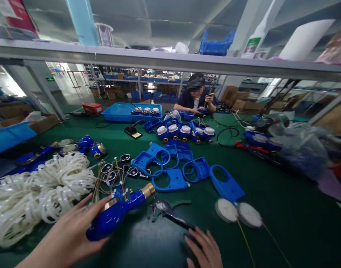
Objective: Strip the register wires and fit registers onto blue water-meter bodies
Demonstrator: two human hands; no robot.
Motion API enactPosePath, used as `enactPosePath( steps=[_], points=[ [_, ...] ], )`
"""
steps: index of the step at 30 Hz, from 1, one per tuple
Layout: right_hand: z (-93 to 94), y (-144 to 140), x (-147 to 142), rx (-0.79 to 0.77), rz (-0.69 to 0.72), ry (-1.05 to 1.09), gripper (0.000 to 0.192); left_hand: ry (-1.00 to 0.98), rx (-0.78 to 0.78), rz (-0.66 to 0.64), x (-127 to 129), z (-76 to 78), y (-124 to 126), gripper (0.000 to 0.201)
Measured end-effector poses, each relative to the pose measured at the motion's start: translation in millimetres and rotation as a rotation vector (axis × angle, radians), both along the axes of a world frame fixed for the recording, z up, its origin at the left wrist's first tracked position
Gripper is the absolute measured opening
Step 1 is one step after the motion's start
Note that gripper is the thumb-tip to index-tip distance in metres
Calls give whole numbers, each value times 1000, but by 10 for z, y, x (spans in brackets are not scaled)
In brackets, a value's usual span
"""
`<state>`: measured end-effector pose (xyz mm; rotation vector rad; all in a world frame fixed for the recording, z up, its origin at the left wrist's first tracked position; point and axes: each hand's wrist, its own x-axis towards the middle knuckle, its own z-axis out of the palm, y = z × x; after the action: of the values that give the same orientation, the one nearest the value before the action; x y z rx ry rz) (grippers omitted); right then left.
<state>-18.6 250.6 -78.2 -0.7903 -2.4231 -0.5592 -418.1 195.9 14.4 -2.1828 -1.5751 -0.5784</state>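
My left hand [68, 230] grips a glossy blue water meter body [110, 217], thumb below and fingers above. Its brass threaded end [148, 190] points up and right. By the handle end of some dark-handled pliers [173, 215] is my right hand [205, 248], fingers extended and apart; whether they touch the handle I cannot tell. Just beyond the meter body lie small black parts with thin wires [110, 175]. Several blue plastic ring-shaped covers [170, 179] are spread past the pliers. Two round whitish discs with thin wires [238, 213] rest to the right.
Coiled white tubing [55, 182] is heaped at left. Finished-looking meters [185, 132] stand in a row farther back, near a blue tray [114, 113]. A co-worker [196, 95] sits across the table. Overhead runs a shelf [164, 56]; plastic bags [304, 149] lie right.
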Motion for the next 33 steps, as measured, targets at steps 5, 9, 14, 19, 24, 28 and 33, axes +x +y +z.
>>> enactPosePath(
  steps=[5, 9, 14, 19, 24, 28, 33],
  points=[
    [536, 175, 277, -29, -219, 38, 35, 163, 57, -38, 290, -282, -203, 87],
    [668, 526, 592, -21, -375, -52, 58, 146, 63, 95, 521, -397, -296, 66],
    [661, 851, 740, -385, -633, -173, 86, 1, 28, 313, 929, -530, -417, 64],
    [717, 917, 744, -585, -677, -354, 81, -378, -249, 238, 918, -521, -438, 73],
    [521, 1041, 1036, -696, -628, -441, 73, -889, -677, 97, 743, -437, -343, 85],
    [595, 987, 958, -522, -526, -353, 68, -1001, -616, 152, 1001, -474, -252, 88],
    [1264, 624, 148, -103, -82, 98, 61, -1090, -516, 305, 1470, -547, -181, 85]
  ],
)
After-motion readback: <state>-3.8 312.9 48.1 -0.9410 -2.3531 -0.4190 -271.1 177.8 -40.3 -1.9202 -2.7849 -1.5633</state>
